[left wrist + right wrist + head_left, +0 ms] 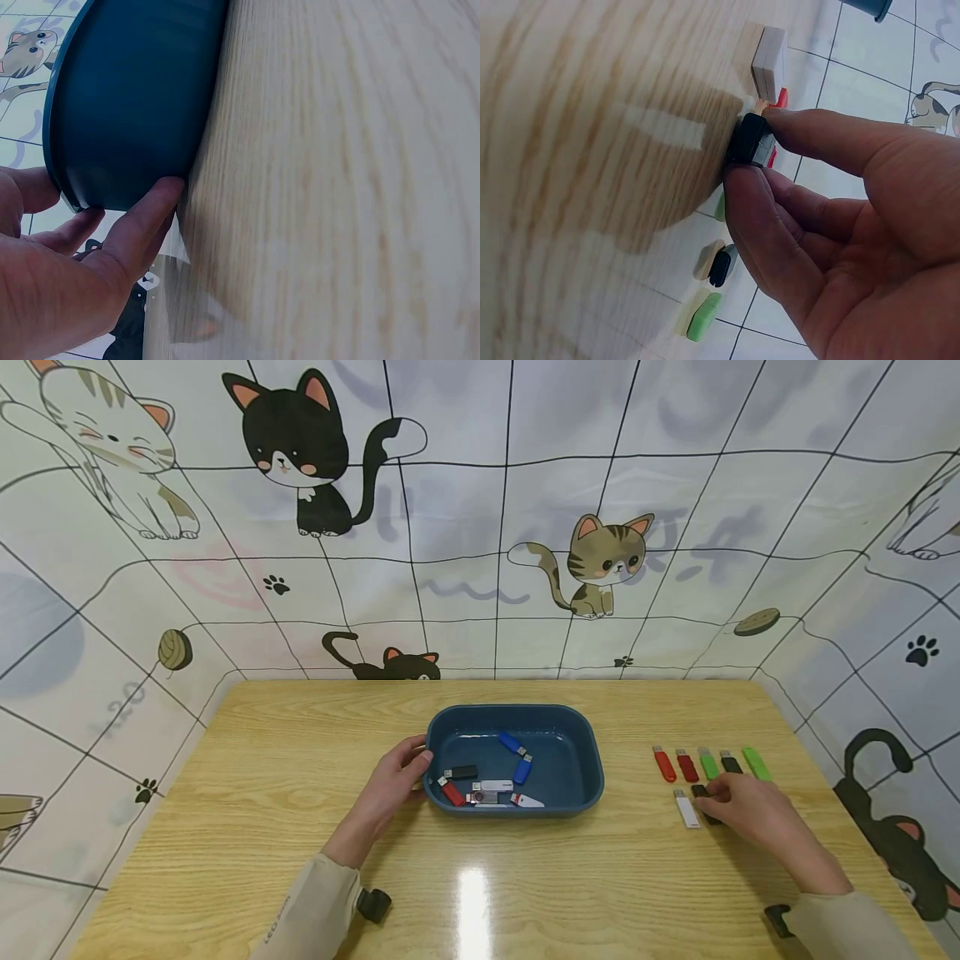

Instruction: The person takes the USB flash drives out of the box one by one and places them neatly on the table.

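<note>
At the right of the table my right hand (pixel 746 810) pinches a black USB stick (pixel 748 139) between thumb and fingers, low over the wood; whether it touches the table I cannot tell. Beside it lies a white USB stick (pixel 686 809). Behind them is a row of sticks: a red one (pixel 664 765), a dark red one (pixel 687 767), a green one (pixel 708 764), a black one (pixel 731 762) and a bright green one (pixel 757 764). My left hand (pixel 392 781) holds the left end of a dark blue plastic tub (pixel 135 105) at its rim and outer wall.
Inside the tub lie two blue USB sticks (pixel 522 769), a black stick (pixel 461 772), a red stick (pixel 452 792) and several white or silver ones (pixel 492 786). The wooden table (pixel 300 735) meets a cat-print cloth (pixel 465 527) at the back and sides.
</note>
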Tool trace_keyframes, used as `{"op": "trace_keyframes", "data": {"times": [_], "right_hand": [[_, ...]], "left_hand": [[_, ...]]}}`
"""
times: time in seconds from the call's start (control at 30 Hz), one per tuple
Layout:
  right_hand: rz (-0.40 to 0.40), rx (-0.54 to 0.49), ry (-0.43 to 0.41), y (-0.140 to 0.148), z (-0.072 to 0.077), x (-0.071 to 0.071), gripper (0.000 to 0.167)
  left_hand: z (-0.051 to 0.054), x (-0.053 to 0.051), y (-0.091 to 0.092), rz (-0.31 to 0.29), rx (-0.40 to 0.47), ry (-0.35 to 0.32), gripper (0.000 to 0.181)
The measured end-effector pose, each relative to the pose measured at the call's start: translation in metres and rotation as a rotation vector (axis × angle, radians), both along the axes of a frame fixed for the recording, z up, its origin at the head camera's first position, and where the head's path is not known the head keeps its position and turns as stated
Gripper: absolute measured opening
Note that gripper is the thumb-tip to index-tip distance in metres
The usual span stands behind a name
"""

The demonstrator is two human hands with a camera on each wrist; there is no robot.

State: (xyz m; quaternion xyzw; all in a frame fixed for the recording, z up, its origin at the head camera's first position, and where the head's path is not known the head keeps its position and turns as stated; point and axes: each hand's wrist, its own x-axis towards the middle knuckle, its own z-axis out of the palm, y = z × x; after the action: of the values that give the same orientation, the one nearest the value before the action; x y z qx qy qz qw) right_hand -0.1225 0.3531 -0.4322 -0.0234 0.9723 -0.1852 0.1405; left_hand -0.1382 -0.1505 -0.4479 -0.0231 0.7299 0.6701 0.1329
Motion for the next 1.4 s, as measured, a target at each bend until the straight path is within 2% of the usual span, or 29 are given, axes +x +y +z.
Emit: {"op": "trace_keyframes", "data": {"times": [0.63, 0.9, 0.97, 1.1, 1.23, 1.4], "right_hand": [[-0.006, 0.019, -0.012, 0.001, -0.001, -0.001, 0.05], [-0.022, 0.035, -0.005, -0.001, 0.007, 0.001, 0.045], [-0.027, 0.037, 0.02, -0.002, 0.012, 0.002, 0.041], [-0.016, 0.033, 0.133, -0.008, 0.026, 0.002, 0.032], [-0.002, 0.013, 0.261, -0.026, 0.044, 0.0, 0.027], [0.029, -0.031, 0.362, -0.054, 0.071, -0.005, 0.022]], "left_hand": [[-0.001, 0.0, 0.0, 0.004, -0.002, 0.006, 0.045], [0.0, 0.0, 0.0, 0.003, -0.004, -0.007, 0.047], [0.0, 0.0, 0.0, 0.002, -0.002, -0.006, 0.047], [0.001, -0.001, 0.0, 0.003, -0.002, -0.008, 0.046], [0.001, -0.001, 0.0, 0.004, -0.008, -0.008, 0.046], [0.001, 0.0, 0.001, 0.007, -0.014, -0.005, 0.047]]}}
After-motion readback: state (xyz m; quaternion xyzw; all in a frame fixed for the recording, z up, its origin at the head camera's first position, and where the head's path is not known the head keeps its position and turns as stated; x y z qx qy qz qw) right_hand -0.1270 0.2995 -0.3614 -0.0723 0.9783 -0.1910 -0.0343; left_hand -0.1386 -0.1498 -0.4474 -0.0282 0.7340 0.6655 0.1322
